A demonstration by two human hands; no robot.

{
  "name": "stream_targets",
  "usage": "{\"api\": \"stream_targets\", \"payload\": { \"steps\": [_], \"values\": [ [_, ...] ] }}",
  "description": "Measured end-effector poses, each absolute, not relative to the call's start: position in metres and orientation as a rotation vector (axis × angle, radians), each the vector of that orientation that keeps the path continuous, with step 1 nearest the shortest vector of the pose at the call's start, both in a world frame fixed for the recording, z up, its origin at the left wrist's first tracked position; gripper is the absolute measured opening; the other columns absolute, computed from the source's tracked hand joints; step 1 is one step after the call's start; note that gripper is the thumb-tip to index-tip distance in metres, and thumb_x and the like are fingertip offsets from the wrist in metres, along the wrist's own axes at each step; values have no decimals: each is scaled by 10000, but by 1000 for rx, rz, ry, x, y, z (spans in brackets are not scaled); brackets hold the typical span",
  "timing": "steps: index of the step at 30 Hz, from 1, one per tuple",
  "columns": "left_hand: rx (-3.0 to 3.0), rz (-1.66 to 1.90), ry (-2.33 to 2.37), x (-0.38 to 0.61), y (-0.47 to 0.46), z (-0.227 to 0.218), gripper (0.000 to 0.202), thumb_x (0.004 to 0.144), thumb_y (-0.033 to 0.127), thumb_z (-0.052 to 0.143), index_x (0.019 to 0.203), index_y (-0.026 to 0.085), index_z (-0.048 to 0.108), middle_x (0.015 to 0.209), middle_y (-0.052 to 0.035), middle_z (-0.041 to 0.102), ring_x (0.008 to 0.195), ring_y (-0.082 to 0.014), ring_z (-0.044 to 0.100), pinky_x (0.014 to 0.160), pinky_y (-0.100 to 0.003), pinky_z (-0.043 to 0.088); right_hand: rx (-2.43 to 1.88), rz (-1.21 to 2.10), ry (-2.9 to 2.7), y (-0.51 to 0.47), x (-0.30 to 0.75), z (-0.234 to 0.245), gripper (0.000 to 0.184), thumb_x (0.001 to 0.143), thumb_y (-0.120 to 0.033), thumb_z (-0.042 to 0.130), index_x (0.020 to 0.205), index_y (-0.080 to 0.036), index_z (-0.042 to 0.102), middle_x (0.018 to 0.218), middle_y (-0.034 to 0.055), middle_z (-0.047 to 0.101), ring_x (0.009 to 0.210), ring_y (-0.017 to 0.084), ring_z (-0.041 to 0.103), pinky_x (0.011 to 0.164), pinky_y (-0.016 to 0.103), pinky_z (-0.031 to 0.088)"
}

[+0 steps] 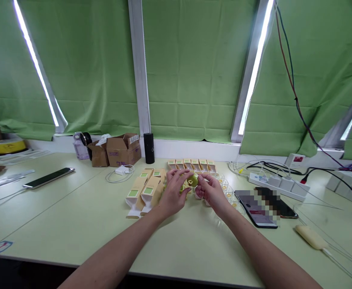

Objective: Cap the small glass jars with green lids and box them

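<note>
A small round green object is held up between my two hands over the table; its exact kind is too small to make out. My left hand has its thumb and fingers closed around its left side. From the right, my right hand pinches its edge with the fingertips. More green pieces show partly behind my left fingers. Beside my left hand lie several open cream cartons with green labels. A row of similar cartons stands behind my hands. Clear plastic cups are partly hidden behind my right hand.
Two phones lie at the right, near a white power strip with cables. A yellowish charger sits closer. At the back left are cardboard boxes and a black cylinder. A tablet-like device lies far left.
</note>
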State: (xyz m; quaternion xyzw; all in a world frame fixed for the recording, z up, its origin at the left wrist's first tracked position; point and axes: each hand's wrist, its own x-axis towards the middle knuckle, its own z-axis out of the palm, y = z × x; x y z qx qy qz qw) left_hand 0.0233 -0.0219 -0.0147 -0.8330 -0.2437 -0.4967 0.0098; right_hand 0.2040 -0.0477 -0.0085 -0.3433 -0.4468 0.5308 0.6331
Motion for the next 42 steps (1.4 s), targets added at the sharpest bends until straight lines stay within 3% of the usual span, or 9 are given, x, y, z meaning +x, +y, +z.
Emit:
{"api": "stream_targets", "payload": {
  "steps": [8,14,17,22,26,31,38,42],
  "values": [
    [-2601,-1624,-772,25,-18,-15,463,931,118,673,1372,245,617,1375,-112,637,1336,-309,466,1156,-525,425,-773,1281,-1032,-48,203,-11,615,640,-714,900,870,-211,632,615,-35,635,489,117,592,454,223,358],
    [-2691,-1860,-852,25,-13,-16,399,934,203,701,1329,237,657,1322,-123,667,1292,-298,560,1125,-508,477,-731,1299,-1068,-50,205,-9,577,699,-717,862,821,-199,640,693,41,737,499,118,569,467,236,347],
    [-2761,-1993,-1015,26,-10,-18,375,938,298,712,1306,229,691,1295,-127,679,1154,-268,637,1014,-441,549,-728,1301,-1066,-50,206,-10,580,695,-728,856,815,-200,649,693,61,755,498,122,551,475,240,347],
    [-2848,-2209,-1305,28,-5,-16,514,879,508,764,1283,191,724,1253,-132,726,971,-234,698,905,-382,573,-739,1293,-1080,-50,207,-8,589,702,-747,831,811,-182,704,727,94,773,511,128,546,478,249,333],
    [-2952,-2289,-1410,29,-3,-12,570,832,683,739,1070,167,787,1032,-96,782,909,-239,703,860,-355,560,-763,1283,-1107,-53,207,-6,599,696,-763,817,784,-176,730,728,101,772,515,128,529,485,256,325],
    [-2893,-2429,-1670,28,-1,-13,662,757,795,730,933,160,791,913,-94,765,717,-183,656,738,-333,550,-880,1134,-1152,-54,212,3,628,685,-789,794,789,-171,762,669,77,723,519,124,492,477,252,281],
    [-2801,-2568,-1765,27,3,-16,683,715,820,744,855,153,783,851,-94,720,699,-172,632,699,-325,547,-950,795,-1161,-60,236,28,491,668,-668,866,698,-206,700,586,11,615,527,126,432,506,280,308],
    [-2759,-2630,-1778,28,4,-18,692,704,824,752,851,148,787,855,-101,723,703,-165,633,679,-303,540,-1055,599,-1345,-75,259,32,407,753,-559,840,656,-223,631,580,-11,549,562,143,421,538,296,316]
  ]
}}
